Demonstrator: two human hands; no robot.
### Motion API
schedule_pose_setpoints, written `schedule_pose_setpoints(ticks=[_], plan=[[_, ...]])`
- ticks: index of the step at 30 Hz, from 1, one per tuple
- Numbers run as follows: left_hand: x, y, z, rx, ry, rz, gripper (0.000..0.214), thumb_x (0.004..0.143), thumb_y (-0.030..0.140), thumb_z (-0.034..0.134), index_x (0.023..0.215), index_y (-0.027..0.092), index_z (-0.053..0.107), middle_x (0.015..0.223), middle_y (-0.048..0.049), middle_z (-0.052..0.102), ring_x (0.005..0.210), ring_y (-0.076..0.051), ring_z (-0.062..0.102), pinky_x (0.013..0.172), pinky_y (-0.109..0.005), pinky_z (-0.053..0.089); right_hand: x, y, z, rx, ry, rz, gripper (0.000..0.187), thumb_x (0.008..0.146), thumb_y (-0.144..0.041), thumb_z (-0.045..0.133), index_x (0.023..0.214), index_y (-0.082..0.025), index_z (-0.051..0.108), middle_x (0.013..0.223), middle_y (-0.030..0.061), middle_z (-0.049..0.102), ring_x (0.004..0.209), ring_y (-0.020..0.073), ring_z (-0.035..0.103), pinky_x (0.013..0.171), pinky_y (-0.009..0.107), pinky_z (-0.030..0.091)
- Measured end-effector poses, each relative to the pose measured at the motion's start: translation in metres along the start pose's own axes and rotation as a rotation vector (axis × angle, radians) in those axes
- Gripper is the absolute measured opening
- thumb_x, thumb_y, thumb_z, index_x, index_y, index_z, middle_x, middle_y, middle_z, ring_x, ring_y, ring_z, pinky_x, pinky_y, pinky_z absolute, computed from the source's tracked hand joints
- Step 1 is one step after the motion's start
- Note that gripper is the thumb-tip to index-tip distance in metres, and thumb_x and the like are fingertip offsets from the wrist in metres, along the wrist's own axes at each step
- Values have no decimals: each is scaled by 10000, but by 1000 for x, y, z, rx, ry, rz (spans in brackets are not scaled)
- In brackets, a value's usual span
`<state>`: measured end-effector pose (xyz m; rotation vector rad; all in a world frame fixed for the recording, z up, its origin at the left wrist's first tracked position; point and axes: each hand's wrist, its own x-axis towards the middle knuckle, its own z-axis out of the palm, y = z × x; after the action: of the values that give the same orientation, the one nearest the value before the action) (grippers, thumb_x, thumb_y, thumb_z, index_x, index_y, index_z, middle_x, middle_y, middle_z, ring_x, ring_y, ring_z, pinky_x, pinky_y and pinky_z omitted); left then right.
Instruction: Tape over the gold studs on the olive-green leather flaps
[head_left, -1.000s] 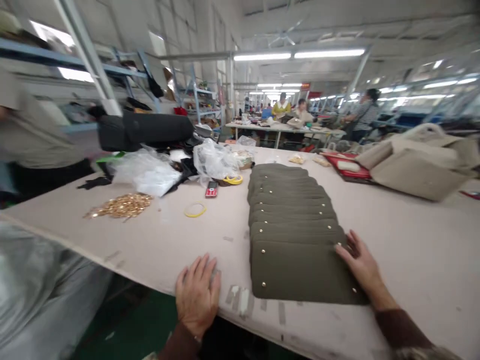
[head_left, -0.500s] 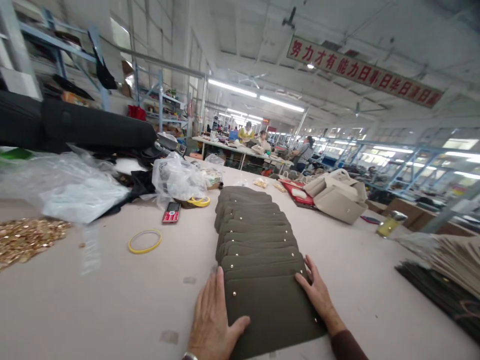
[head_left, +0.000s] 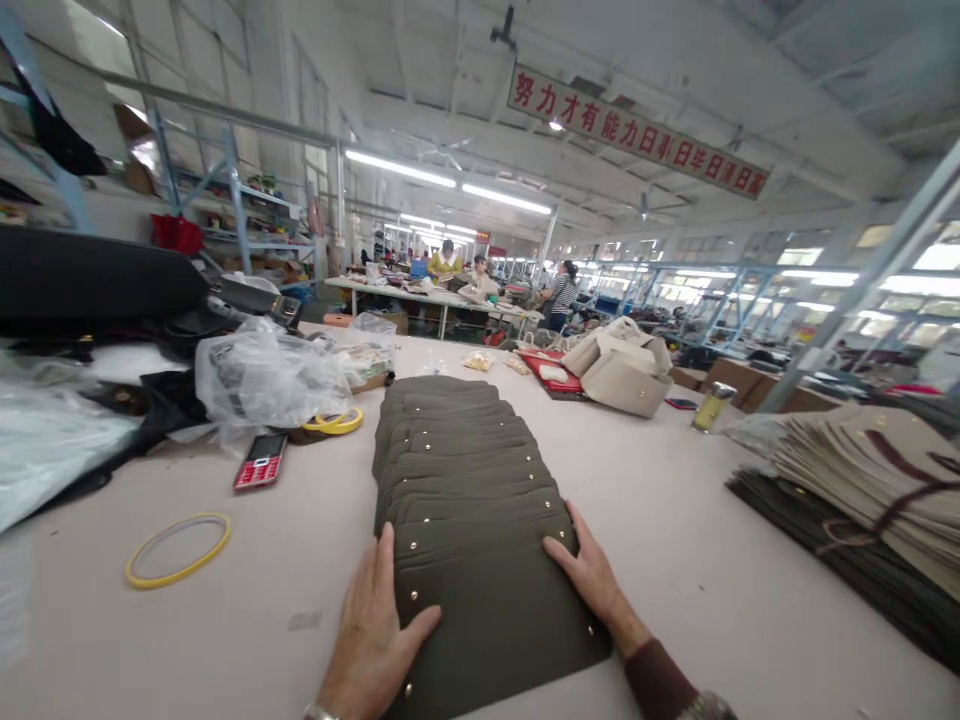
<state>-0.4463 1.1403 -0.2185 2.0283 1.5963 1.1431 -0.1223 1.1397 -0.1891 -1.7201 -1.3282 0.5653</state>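
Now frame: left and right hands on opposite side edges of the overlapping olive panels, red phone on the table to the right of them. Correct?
One error: the red phone is to the left of the olive panels, as the head view shows. It does lie on the table, and the left hand and right hand are on opposite side edges.

I see the panels (head_left: 502, 610) in dark olive, dotted with gold studs (head_left: 414, 595), against a pale pinkish-beige tabletop (head_left: 660, 560). The nearer tape ring (head_left: 159, 580) shows me yellow, the phone (head_left: 260, 462) red and black, the roll (head_left: 97, 285) black, the bag (head_left: 626, 380) beige and the right sleeve (head_left: 656, 675) dark maroon. Farther off I make out a black-and-white striped shirt (head_left: 559, 294), a yellow top (head_left: 445, 264) and red lettering on a whitish banner (head_left: 637, 135).
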Motion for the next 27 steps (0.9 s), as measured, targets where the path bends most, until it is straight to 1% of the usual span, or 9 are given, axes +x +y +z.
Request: schedule_pose_setpoints(ticks=[4, 7, 10, 13, 17, 20, 23, 25, 27], plan=[[7, -3, -3, 2, -62, -75, 923, 823, 352, 587, 1541, 164, 40, 1552, -181, 316, 1413, -331, 335, 1148, -565, 305, 19, 0, 1, 101, -62, -32, 978, 752, -579, 631, 1524, -132, 230, 1555, 141, 319, 1419, 283, 327, 1181, 450, 257], [7, -2, -7, -17, -95, -98, 916, 837, 317, 579, 1542, 158, 14, 1582, -163, 251, 1436, -304, 288, 1165, -520, 296, 30, 2, 4, 131, -97, -39, 975, 753, -579, 631, 1528, -153, 219, 1541, 135, 351, 1402, 298, 358, 1177, 469, 265], [13, -2, -13, -56, -121, -117, 908, 832, 247, 576, 1543, 170, 17, 1591, -139, 230, 1448, -285, 245, 1171, -498, 284, 31, 3, 11, 124, -110, -26, 956, 765, -592, 618, 1533, -199, 204, 1522, 108, 392, 1375, 303, 403, 1166, 468, 296], [26, -7, -26, -97, -153, -126, 931, 792, 195, 599, 1542, 158, 49, 1588, -138, 226, 1451, -281, 231, 1178, -505, 242, 27, 1, 26, 104, -63, 5, 956, 754, -630, 600, 1529, -231, 209, 1520, 84, 397, 1377, 321, 396, 1165, 479, 302], [43, -15, -54, -148, -193, -164, 944, 774, 187, 599, 1540, 140, 50, 1586, -133, 230, 1447, -267, 253, 1184, -496, 207, 17, -10, 54, 78, 2, 25, 1013, 733, -692, 556, 1525, -157, 220, 1538, 124, 352, 1404, 360, 336, 1178, 507, 264], [46, -13, -65, -154, -227, -171, 983, 742, 169, 604, 1540, 136, 30, 1590, -135, 218, 1447, -266, 259, 1186, -486, 212, 13, -16, 61, 95, -6, 58, 1044, 709, -721, 561, 1526, -162, 233, 1527, 126, 372, 1400, 373, 339, 1176, 516, 266], [41, -9, -55, -115, -183, -157, 977, 741, 175, 607, 1541, 147, 47, 1603, -130, 185, 1465, -269, 198, 1192, -481, 217, 23, -12, 48, 174, -11, 113, 1000, 725, -732, 558, 1518, -194, 272, 1514, 120, 398, 1385, 365, 371, 1158, 531, 293], [35, -10, -41, -71, -120, -145, 941, 764, 204, 601, 1541, 161, 71, 1607, -120, 191, 1469, -268, 193, 1194, -479, 230, 41, -5, 35, 230, 13, 93, 974, 767, -727, 535, 1525, -178, 263, 1545, 123, 342, 1409, 343, 333, 1173, 515, 262], [30, -16, -26, -31, -39, -118, 910, 775, 218, 597, 1538, 181, 102, 1596, -116, 236, 1455, -278, 252, 1188, -492, 258, 68, 6, 23, 265, 30, 46, 958, 803, -727, 509, 1526, -149, 265, 1566, 129, 291, 1432, 318, 289, 1192, 483, 214]])
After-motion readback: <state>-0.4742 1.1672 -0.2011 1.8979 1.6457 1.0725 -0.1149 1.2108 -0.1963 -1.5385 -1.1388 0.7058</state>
